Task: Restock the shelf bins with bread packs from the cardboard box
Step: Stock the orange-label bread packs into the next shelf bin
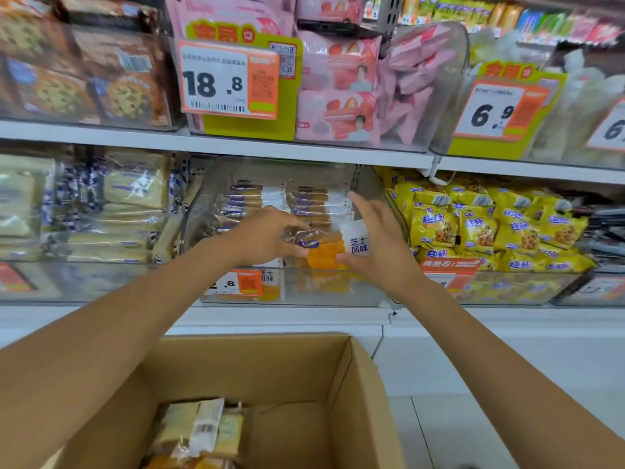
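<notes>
Two hands on clear-wrapped orange bread pack point(323, 253), over clear plastic shelf bin point(338, 294) at 12 o'clock; left hand point(267, 236) pinches one end, right hand point(377, 247) fingers straight, pressing other. Placing step imo. Next: seat flat, then brown cardboard box point(351, 384) at 6 o'clock.

clear bin point(338, 292) front wall: low | above stacked packs point(304, 198): open | overhead: shelf point(270, 151)
</notes>
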